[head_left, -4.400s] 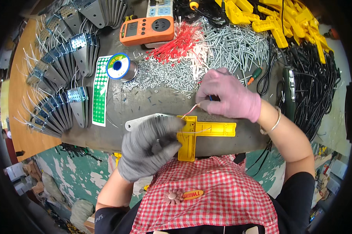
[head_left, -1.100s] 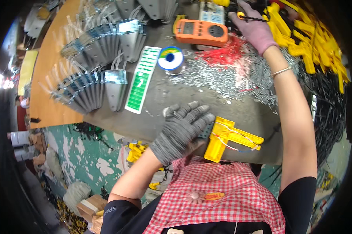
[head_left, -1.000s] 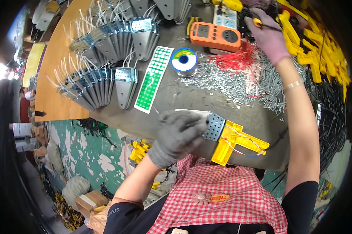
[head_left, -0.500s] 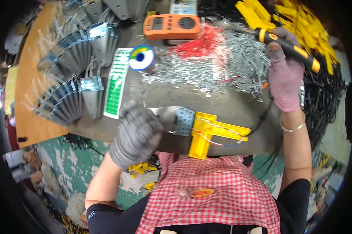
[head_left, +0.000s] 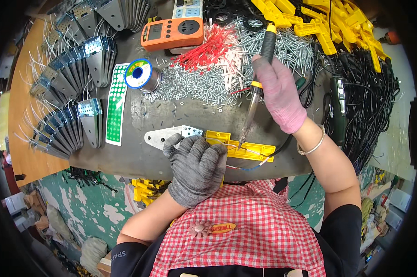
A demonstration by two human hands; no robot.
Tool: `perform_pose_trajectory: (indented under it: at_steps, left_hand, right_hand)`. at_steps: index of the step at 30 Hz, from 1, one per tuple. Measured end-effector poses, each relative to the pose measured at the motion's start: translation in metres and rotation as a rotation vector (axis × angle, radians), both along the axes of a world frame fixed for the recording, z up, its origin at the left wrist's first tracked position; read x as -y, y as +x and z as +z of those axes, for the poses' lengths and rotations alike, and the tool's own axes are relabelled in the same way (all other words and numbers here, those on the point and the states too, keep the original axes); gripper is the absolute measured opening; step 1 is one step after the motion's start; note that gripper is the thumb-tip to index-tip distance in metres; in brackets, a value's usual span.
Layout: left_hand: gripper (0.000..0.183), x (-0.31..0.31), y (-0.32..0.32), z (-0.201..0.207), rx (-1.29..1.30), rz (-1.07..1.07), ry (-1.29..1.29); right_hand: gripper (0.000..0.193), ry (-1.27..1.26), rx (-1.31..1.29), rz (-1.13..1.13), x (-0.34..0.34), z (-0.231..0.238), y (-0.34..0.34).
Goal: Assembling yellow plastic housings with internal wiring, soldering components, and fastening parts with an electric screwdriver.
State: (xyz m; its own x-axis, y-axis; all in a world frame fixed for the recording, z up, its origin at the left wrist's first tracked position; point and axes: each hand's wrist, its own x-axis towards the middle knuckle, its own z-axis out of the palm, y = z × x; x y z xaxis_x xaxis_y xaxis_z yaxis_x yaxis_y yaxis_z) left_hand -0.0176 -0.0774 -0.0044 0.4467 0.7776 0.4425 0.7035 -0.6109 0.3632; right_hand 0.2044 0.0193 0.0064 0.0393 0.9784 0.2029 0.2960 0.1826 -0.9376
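My right hand (head_left: 280, 90), in a pink glove, grips a soldering iron (head_left: 267, 44) with a black and yellow handle. Its tip points down at the yellow T-shaped plastic housing (head_left: 263, 148) on the bench. Thin white, red and blue wires (head_left: 250, 168) run across that housing. My left hand (head_left: 197, 168), gloved in grey, lies over the near part of the housing with its fingers curled; what they pinch is hidden under them. Just beyond it lies a grey metal bracket (head_left: 160, 137) with a perforated blue-grey end touching the housing.
A solder reel (head_left: 139, 75) and a sheet of green round stickers (head_left: 116, 108) lie left of centre. Behind are screws (head_left: 287, 48), red wires (head_left: 206, 51) and an orange meter (head_left: 171, 34). Brackets (head_left: 90, 113) fan out left; yellow housings (head_left: 340, 23) and black cables (head_left: 370, 97) pile up right.
My right hand has brought the soldering iron left and nearer, turning its tip down to the housing. My left hand has moved right onto the housing. The head view has shifted.
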Motion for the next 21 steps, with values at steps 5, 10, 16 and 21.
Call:
perform_pose_trajectory:
  at_steps: [5,10,16,21]
  left_hand:
    - [0.025,0.0,0.001,0.0,0.02,-0.002,-0.019]
    - [0.025,-0.002,0.004,0.0,0.01,-0.001,-0.012]
    - [0.024,0.0,0.007,-0.001,-0.01,0.006,0.001]
    - [0.023,0.013,0.003,0.011,0.002,0.016,-0.031]
  right_hand:
    - [0.034,-0.051,0.03,0.004,-0.001,-0.003,0.001]
    - [0.035,0.01,0.015,0.014,-0.001,-0.002,-0.002]
    - [0.035,-0.153,-0.038,-0.004,0.0,0.002,-0.004]
    - [0.034,-0.056,-0.037,0.0,0.002,-0.006,0.0]
